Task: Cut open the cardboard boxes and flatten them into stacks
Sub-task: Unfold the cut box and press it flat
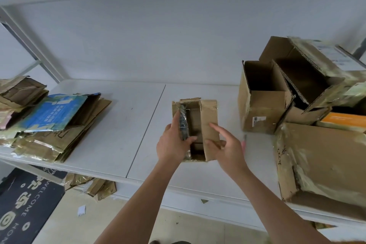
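Small box (195,128) on the white table (122,125), mid-front, top flaps open. Left hand (172,144) grips the box's left flap, thumb curled over its taped edge, fingers behind it. Right hand (227,147) at the right flap: index finger (217,128) stretched out along the cardboard, thumb pressed on the flap's lower edge, other fingers loosely bent. Flat stack (55,125) lies at table's left, well apart. Open boxes (277,95) stand crowded at right; a large taped box (326,164) sits nearer.
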`<state>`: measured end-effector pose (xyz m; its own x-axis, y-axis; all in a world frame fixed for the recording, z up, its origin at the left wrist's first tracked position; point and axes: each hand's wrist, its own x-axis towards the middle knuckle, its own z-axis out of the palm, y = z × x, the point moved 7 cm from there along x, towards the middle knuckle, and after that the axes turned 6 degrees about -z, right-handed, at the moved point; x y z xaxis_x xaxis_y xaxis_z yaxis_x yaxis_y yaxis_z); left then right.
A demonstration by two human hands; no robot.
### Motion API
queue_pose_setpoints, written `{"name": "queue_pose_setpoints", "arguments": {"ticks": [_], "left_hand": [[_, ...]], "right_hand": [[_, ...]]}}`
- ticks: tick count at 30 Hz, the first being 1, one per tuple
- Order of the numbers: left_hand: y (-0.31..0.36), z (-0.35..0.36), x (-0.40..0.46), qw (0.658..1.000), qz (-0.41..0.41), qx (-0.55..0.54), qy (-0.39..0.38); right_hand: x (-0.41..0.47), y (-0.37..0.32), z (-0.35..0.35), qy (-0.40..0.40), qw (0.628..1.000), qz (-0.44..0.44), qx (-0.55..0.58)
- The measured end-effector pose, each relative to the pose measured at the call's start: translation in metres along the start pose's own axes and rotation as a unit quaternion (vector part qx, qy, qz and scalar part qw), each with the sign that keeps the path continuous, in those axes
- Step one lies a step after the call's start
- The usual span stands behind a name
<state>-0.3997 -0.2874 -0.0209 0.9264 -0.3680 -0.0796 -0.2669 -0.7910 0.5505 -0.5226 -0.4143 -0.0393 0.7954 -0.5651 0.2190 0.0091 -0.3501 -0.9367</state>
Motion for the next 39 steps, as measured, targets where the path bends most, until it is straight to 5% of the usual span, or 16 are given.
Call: {"name": "queue_pose_setpoints", "arguments": {"ticks": [6,12,18,22,26,30,32,39], "left_hand": [[0.006,0.009,-0.002,0.998,-0.043,0.052,0.008],[0.001,-0.003,0.005,0.984,0.003,-0.113,-0.139],[-0.031,-0.017,-0.008,0.933,-0.093,-0.299,-0.177],[-0.036,-0.029,-0.001,0.963,-0.074,-0.232,-0.115],[-0.015,-0.056,0.006,0.984,-0.015,-0.166,-0.057],[0.003,-0.072,0.009,0.991,0.006,-0.130,-0.034],[0.007,-0.073,0.011,0.995,0.022,-0.093,-0.016],[-0.008,-0.027,0.003,0.978,0.002,-0.142,-0.151]], "right_hand": [[-0.003,0.004,0.003,-0.060,0.991,0.030,-0.115],[0.000,0.016,0.006,-0.041,0.996,0.073,-0.026],[0.002,0.019,0.015,-0.083,0.993,0.067,-0.051],[0.014,-0.013,0.006,-0.055,0.937,-0.003,-0.344],[0.023,-0.057,-0.007,0.082,0.898,-0.146,-0.407],[0.028,-0.065,-0.011,0.108,0.855,-0.156,-0.483],[0.025,-0.055,-0.009,0.096,0.858,-0.130,-0.488],[0.001,-0.020,0.003,-0.045,0.912,-0.010,-0.408]]}}
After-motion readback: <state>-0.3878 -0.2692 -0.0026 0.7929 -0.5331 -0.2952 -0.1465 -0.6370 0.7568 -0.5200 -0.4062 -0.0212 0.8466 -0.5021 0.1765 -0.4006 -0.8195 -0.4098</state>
